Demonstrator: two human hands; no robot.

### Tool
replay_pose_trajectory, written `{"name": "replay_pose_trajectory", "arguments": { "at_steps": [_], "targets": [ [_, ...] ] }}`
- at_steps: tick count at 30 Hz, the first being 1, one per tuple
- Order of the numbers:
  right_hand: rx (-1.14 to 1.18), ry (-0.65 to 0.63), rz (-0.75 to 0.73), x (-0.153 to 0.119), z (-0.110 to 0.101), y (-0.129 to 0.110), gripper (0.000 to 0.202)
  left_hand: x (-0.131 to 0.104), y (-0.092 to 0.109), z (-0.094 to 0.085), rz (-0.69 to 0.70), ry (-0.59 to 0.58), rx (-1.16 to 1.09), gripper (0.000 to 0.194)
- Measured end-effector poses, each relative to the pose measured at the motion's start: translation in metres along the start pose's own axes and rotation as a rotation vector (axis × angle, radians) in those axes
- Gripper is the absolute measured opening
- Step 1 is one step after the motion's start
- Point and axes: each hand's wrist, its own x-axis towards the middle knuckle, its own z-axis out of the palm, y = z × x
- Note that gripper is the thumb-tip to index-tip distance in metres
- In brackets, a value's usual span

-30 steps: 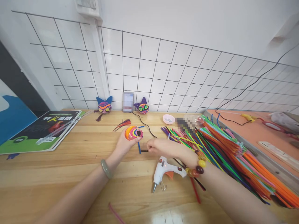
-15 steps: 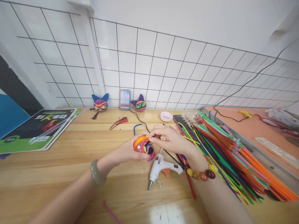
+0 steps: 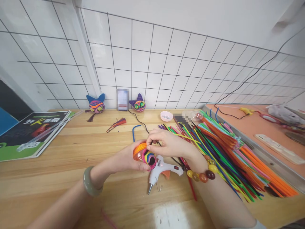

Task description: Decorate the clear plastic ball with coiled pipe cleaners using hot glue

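change: a second ago the right hand was down on the surface; now it's pinching at the top of the ball
left hand: cupping the ball above the glue gun
ball: striped orange, pink, yellow, blue, with a black spot

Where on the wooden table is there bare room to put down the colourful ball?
Bare wood lies between the booklet and the left hand, and along the near edge in front of the left forearm. A smaller patch lies between the red tassel and the ball. It is crowded right of the glue gun, where the pipe cleaners spread.
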Motion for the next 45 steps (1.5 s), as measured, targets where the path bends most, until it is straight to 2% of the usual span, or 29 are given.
{"name": "replay_pose_trajectory", "arguments": {
  "at_steps": [6,14,26,35,37,38,42,45],
  "targets": [
    [-0.01,-0.016,-0.003,0.0,0.0,-0.003,0.006,-0.001,0.001,0.001,-0.018,0.009,0.107,0.069],
    [-0.017,-0.016,0.027,0.0,-0.001,-0.006,0.005,0.001,0.001,0.002,0.015,-0.035,-0.001,0.06],
    [-0.043,0.011,0.043,-0.002,-0.002,-0.005,0.002,0.005,-0.004,0.002,0.052,0.006,-0.007,0.062],
    [-0.009,0.027,0.015,-0.003,-0.003,-0.003,0.004,0.004,-0.003,0.003,0.023,0.013,0.014,0.062],
    [0.032,0.073,0.035,-0.005,-0.008,0.001,0.009,0.004,-0.005,-0.001,-0.009,0.072,0.02,0.067],
    [0.042,0.11,0.053,-0.006,-0.01,0.005,0.012,0.005,-0.006,-0.004,-0.027,0.137,0.014,0.07],
    [-0.116,0.245,0.22,-0.007,-0.012,0.024,0.024,0.009,-0.009,-0.019,-0.056,0.522,-0.129,0.077],
    [-0.164,0.209,0.268,-0.003,0.003,0.033,0.03,0.012,-0.007,-0.028,-0.009,0.773,-0.244,0.066]
  ]
}}
